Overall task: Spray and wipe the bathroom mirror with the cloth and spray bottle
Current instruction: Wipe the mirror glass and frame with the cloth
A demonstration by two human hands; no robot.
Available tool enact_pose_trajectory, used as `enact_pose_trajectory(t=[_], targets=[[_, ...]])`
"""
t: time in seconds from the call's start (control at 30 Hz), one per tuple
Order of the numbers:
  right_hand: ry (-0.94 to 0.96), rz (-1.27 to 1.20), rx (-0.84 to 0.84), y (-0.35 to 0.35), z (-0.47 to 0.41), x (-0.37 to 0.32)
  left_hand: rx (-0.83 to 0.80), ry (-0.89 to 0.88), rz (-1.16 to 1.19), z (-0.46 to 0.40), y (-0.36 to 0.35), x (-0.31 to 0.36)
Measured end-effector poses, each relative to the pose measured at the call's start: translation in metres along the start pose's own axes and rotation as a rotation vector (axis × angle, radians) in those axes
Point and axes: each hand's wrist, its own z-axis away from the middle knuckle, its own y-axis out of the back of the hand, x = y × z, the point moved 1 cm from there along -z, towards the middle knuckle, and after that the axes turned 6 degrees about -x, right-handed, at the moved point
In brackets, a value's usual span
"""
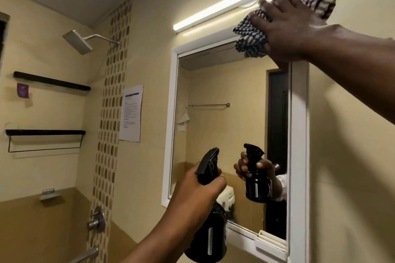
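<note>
A white-framed mirror (pixel 224 96) hangs on the beige wall. My right hand (pixel 286 28) presses a bunched grey-and-white striped cloth (pixel 250 36) against the mirror's top right corner, over the frame's upper edge. My left hand (pixel 196 190) holds a black spray bottle (pixel 209 230) upright in front of the mirror's lower left part, its nozzle pointing up and to the right toward the glass. The bottle and hand are reflected in the glass.
A lit tube light (pixel 213 11) runs just above the mirror. A printed paper (pixel 131 113) is stuck to the wall left of it. Further left are a shower head (pixel 78 41), two dark shelves (pixel 51 81) and a tap (pixel 96 220).
</note>
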Motion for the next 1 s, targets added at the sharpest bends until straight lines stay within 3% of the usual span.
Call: enact_pose_trajectory(t=[0.67,1.0], targets=[[0.045,0.003,0.017,-0.027,-0.112,-0.152,0.196,0.003,-0.089,-0.031,0.106,-0.046],[0.074,-0.047,0.024,-0.033,-0.146,-0.192,0.201,0.045,-0.052,-0.052,0.124,-0.070]])
